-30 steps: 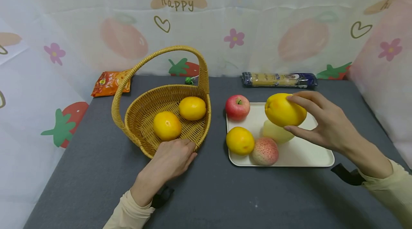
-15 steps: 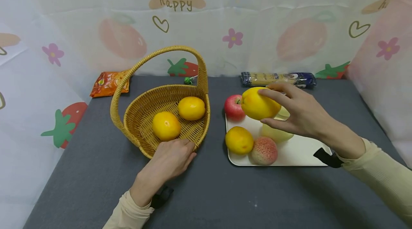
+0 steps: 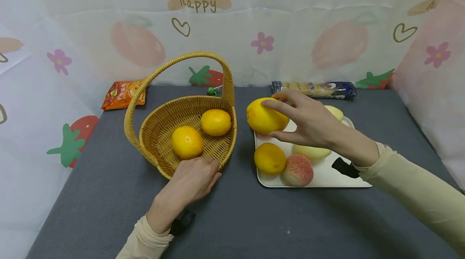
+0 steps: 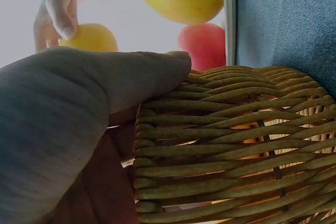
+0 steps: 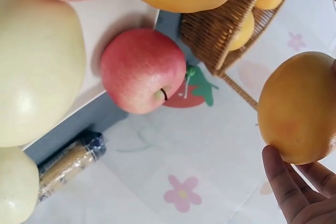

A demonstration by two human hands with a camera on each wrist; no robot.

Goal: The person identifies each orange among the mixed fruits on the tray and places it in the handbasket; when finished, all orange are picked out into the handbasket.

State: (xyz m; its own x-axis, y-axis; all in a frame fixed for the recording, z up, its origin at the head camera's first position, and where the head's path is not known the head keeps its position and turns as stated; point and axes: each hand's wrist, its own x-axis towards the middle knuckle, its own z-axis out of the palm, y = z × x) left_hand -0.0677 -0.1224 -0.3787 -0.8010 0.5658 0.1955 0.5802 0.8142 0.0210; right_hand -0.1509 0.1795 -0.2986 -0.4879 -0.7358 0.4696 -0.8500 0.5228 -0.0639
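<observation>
My left hand (image 3: 196, 180) grips the near rim of a wicker basket (image 3: 152, 129), its thumb on the rim in the left wrist view. Inside lie two yellow-orange citrus fruits (image 3: 187, 142). My right hand (image 3: 308, 119) pinches a yellow lemon (image 3: 267, 116) between thumb and fingers, raised over the left end of a white tray (image 3: 341, 174). Below it the red apple (image 5: 142, 72) is mostly hidden in the head view. Another yellow citrus fruit (image 3: 270, 158), a speckled peach (image 3: 298, 170) and pale yellow fruits (image 3: 312, 152) lie on the tray.
An orange snack packet (image 3: 121, 94) lies at the back left. Behind the basket is a small green-wrapped lollipop (image 3: 212, 91). A long clear packet with dark ends (image 3: 316, 89) lies behind the tray. A patterned curtain (image 3: 236, 41) borders the grey table (image 3: 254, 218).
My right hand has carried the lemon leftward from above the middle of the tray to its left edge, toward the basket. My left hand and the basket have stayed put.
</observation>
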